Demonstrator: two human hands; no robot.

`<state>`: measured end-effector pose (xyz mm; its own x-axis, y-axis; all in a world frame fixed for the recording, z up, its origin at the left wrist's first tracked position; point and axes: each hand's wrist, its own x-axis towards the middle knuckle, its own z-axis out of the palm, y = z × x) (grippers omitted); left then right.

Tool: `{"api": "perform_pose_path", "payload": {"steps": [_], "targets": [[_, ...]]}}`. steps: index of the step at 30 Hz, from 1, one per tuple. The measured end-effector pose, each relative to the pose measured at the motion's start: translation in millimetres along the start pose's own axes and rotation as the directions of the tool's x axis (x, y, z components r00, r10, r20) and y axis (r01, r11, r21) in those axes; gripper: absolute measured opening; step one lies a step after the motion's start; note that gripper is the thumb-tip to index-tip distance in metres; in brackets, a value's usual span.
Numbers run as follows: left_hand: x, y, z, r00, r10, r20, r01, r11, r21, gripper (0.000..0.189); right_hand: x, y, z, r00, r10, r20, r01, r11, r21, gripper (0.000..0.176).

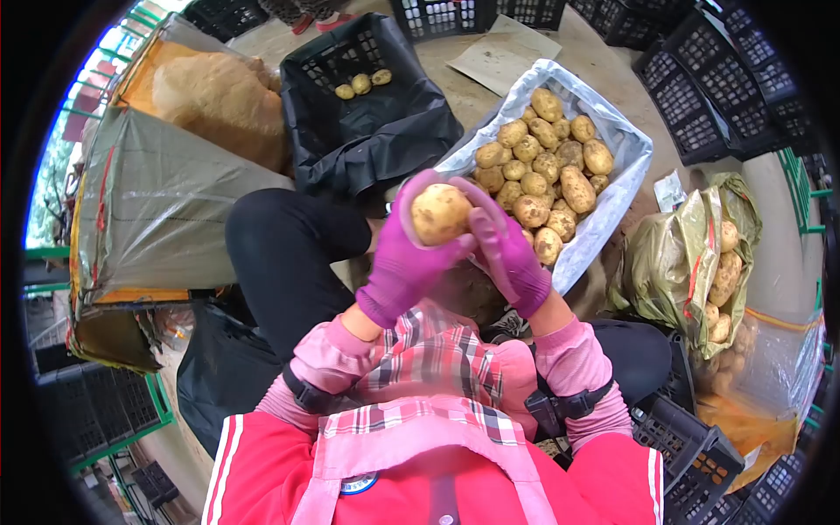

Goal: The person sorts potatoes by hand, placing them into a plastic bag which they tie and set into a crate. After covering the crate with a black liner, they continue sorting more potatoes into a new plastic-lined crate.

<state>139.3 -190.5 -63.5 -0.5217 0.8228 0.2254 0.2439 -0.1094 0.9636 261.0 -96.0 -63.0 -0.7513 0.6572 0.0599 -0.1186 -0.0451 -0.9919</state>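
Observation:
A large pale yellow potato (440, 214) with brown soil patches is held up in front of me. My left hand (409, 258), in a purple glove, is closed around its left and lower side. At the potato's right edge, my right hand (512, 255), gloved alike, has its fingers stretched out and touching it. Just beyond the hands stands a crate lined with pale blue plastic (623, 210), filled with loose potatoes (535, 179) of mixed sizes. Left of it is a black-lined crate (367, 131) with three small potatoes (360, 85) at its far side.
A large covered sack (175, 192) stands at the left. On the right, a green bag (669, 262) shows potatoes through its opening. Black crates (726, 79) are stacked at the back right. A cardboard sheet (505, 54) lies on the floor. Someone's shoes (332, 22) show at the top.

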Motion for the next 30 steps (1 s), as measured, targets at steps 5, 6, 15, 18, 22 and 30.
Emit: {"api": "perform_pose_path", "payload": {"steps": [5,6,15,18,22,30], "targets": [[83.1,-39.7,-60.8,0.986,0.05,-0.157,-0.03,0.991,0.127,0.073,-2.8,61.6,-17.8,0.997,0.044,-0.06,-0.069,0.842,-0.535,0.041],[110.6,-59.2,-80.4,0.983,0.035,-0.183,-0.008,0.989,0.149,0.071,-1.2,68.0,-24.6,0.991,0.092,-0.098,-0.133,0.787,-0.602,0.042],[196.6,-213.3,-173.0,0.863,-0.039,-0.503,0.471,0.423,0.774,0.064,42.8,162.3,-95.3,0.792,0.357,-0.496,-0.547,0.051,-0.836,0.062],[209.4,-275.1,-208.8,0.789,-0.325,-0.521,0.601,0.234,0.764,0.051,50.6,175.0,-103.9,0.788,0.379,-0.485,-0.536,0.034,-0.844,0.069],[189.9,-211.7,-142.1,0.959,-0.078,-0.272,0.243,0.716,0.654,0.038,65.4,211.9,-137.4,0.767,0.509,-0.392,-0.641,0.569,-0.515,0.073],[70.9,-50.1,-11.2,0.934,-0.138,0.33,0.183,0.977,-0.109,0.066,32.6,23.7,-41.8,0.946,0.314,0.084,-0.308,0.782,0.542,0.062]]}}
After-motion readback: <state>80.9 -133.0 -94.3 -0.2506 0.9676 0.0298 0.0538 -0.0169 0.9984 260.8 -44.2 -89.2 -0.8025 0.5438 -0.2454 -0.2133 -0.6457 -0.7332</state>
